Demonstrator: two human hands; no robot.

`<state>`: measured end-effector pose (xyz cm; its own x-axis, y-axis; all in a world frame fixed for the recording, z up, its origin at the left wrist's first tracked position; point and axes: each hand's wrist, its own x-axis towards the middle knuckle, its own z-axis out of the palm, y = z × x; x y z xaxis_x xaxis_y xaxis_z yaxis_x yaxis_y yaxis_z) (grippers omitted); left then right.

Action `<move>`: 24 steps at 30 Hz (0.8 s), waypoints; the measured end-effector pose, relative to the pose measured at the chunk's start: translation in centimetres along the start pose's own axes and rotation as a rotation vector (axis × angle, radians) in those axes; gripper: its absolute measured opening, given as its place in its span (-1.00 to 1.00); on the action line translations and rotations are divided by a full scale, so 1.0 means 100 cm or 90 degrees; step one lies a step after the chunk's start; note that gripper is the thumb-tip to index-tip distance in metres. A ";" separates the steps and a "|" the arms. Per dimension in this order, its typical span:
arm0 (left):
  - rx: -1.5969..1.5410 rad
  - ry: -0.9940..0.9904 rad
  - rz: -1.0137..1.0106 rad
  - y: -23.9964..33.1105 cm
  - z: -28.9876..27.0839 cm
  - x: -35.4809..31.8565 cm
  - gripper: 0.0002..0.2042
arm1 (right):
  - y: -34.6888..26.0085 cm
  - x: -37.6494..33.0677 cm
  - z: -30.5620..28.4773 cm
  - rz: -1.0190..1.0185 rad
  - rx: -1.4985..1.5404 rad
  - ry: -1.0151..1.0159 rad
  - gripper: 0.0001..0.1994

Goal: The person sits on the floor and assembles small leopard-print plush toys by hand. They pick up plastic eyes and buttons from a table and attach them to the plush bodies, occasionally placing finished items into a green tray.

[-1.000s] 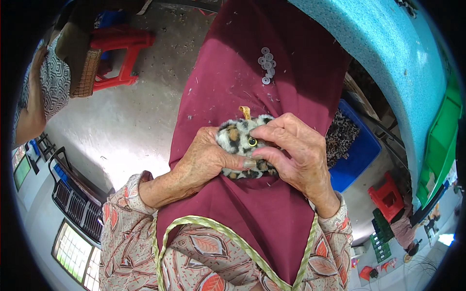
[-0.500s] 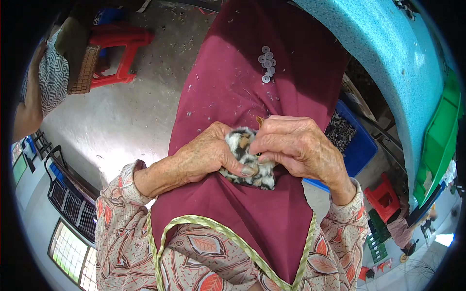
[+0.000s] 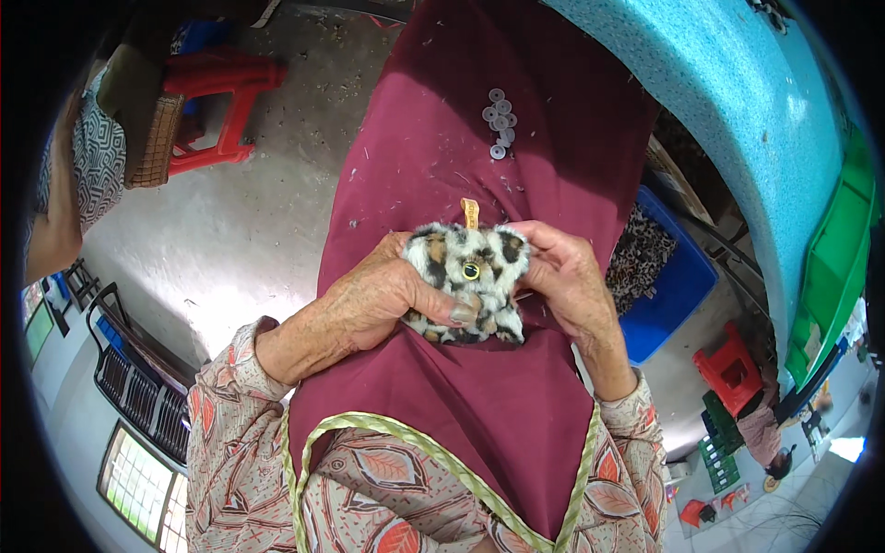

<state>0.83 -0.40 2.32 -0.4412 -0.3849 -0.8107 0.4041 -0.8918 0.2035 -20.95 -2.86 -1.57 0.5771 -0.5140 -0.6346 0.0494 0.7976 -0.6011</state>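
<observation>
A small plush toy piece of leopard-spotted fur, with a yellow plastic eye and a tan loop on top, is held over a maroon cloth on my lap. My left hand grips its left side, thumb pressed across the lower front. My right hand grips its right side, fingers curled behind it. A small pile of grey washers lies further out on the cloth.
A blue bin with more spotted fur sits to the right, beside a turquoise wall. A red plastic stool and another person's arm are at the left. A second red stool stands lower right.
The plush piece was turned so that its eye faces up. My hands shifted from covering it to holding it by its sides.
</observation>
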 end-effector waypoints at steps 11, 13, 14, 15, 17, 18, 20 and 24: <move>0.007 0.040 0.013 0.000 0.005 0.001 -0.65 | 0.010 0.002 0.022 -0.094 0.037 0.111 -0.90; 0.006 0.037 0.015 0.000 0.004 0.000 -0.64 | 0.003 0.002 0.026 -0.061 -0.014 0.144 -0.90; 0.000 0.034 0.013 0.002 0.006 -0.002 -0.63 | 0.003 0.003 0.026 -0.056 -0.028 0.143 -0.93; -0.005 0.032 0.010 0.003 0.007 -0.003 -0.63 | 0.003 0.003 0.025 -0.051 -0.042 0.142 -0.93; -0.018 0.025 0.027 0.001 0.008 -0.002 -0.66 | 0.004 0.003 0.024 -0.046 -0.047 0.142 -0.91; -0.024 0.021 0.035 0.000 0.009 -0.001 -0.68 | 0.007 0.004 0.023 -0.048 -0.038 0.142 -0.91; -0.051 0.027 0.030 -0.002 0.006 0.001 -0.67 | 0.010 0.007 0.024 -0.047 -0.036 0.148 -0.93; -0.073 0.063 0.050 -0.004 0.010 0.001 -0.65 | 0.011 0.004 0.026 -0.052 0.018 0.178 -0.83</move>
<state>-0.11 -0.33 2.72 -0.3255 -0.4217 -0.8463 0.5257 -0.8247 0.2088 -18.54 -1.37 -1.16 0.3228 -0.6414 -0.6960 0.1119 0.7560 -0.6449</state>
